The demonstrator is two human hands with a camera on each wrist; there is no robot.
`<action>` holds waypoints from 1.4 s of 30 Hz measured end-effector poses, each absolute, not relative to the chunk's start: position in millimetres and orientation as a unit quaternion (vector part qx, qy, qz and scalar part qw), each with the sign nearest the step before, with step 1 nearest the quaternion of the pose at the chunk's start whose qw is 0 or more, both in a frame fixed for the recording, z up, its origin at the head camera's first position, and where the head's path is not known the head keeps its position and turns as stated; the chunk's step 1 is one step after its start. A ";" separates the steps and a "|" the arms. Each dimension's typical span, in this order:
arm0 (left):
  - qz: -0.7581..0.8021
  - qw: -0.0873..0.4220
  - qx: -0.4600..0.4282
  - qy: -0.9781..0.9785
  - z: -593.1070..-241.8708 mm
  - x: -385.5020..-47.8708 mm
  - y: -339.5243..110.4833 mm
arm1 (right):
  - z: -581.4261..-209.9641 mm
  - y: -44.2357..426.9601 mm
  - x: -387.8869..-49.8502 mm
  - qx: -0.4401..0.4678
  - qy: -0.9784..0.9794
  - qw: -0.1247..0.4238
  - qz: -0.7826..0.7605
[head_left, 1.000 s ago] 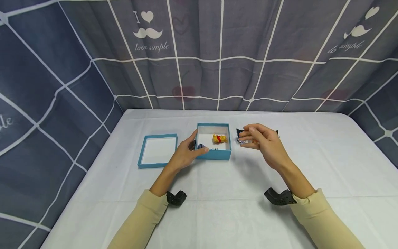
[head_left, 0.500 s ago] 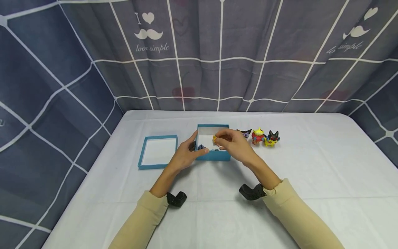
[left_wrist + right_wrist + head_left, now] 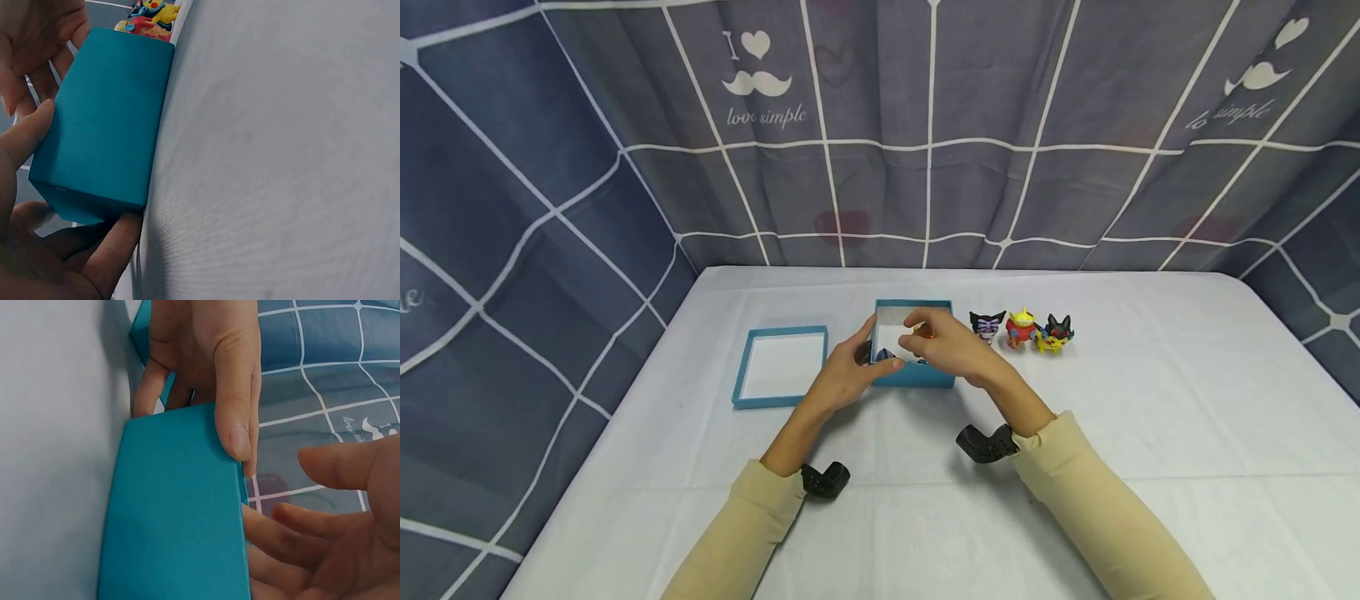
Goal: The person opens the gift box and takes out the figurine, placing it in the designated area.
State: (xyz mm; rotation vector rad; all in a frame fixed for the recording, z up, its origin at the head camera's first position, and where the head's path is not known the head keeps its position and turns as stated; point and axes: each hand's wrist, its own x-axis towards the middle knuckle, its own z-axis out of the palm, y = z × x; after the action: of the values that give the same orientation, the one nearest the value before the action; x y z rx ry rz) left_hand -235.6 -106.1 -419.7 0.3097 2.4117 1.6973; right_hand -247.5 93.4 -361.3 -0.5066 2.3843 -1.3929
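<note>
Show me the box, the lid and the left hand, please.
Box (image 3: 919,377): head view, on its front wall.
Lid (image 3: 782,362): head view, on its white inside.
Left hand (image 3: 841,374): head view, on the back of the hand.

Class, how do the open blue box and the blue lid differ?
Depth: the box has tall walls, while the lid has a low rim.
Contents: the box holds a small dark blue item, while the lid shows only its white inside.
Contact: the left hand grips the box; no hand holds the lid.
Both are blue outside, white inside and open side up.
</note>
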 end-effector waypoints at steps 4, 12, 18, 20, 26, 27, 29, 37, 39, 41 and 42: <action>0.569 0.089 0.106 0.811 -420.1 -235.9 -106.7 | -360.8 93.2 -248.5 -0.186 0.830 0.189 -0.491; 0.566 0.085 0.112 0.812 -417.4 -236.1 -110.8 | -363.9 88.6 -251.5 -0.199 0.811 0.215 -0.507; 0.571 0.091 0.114 0.808 -416.3 -236.2 -112.6 | -366.0 86.5 -255.0 -0.197 0.806 0.216 -0.515; 0.569 0.093 0.111 0.810 -416.3 -236.4 -112.6 | -367.0 86.4 -256.4 -0.196 0.804 0.218 -0.517; 0.575 0.095 0.103 0.806 -416.2 -235.8 -112.3 | -368.9 83.8 -260.9 -0.203 0.808 0.223 -0.507; 0.578 0.096 0.103 0.804 -416.2 -235.8 -112.0 | -369.3 83.3 -261.7 -0.205 0.809 0.222 -0.504; 0.580 0.095 0.104 0.802 -416.6 -235.9 -111.6 | -370.3 82.6 -263.1 -0.208 0.814 0.215 -0.498; 0.574 0.098 0.111 0.805 -417.1 -236.3 -109.5 | -374.7 83.3 -265.3 -0.204 0.813 0.191 -0.512; 0.574 0.099 0.111 0.805 -416.9 -236.4 -108.8 | -375.6 83.7 -265.8 -0.197 0.813 0.187 -0.515; 0.575 0.099 0.111 0.804 -417.2 -236.6 -107.8 | -376.8 83.1 -266.4 -0.190 0.814 0.188 -0.515; 0.577 0.099 0.113 0.803 -417.7 -236.6 -107.4 | -377.0 82.7 -266.7 -0.184 0.815 0.191 -0.515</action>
State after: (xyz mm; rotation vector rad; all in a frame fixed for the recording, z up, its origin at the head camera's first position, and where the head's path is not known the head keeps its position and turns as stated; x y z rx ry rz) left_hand -236.6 -107.4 -417.7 0.3349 2.3742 1.7059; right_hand -266.7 82.7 -377.0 -0.5183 2.2898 -1.4474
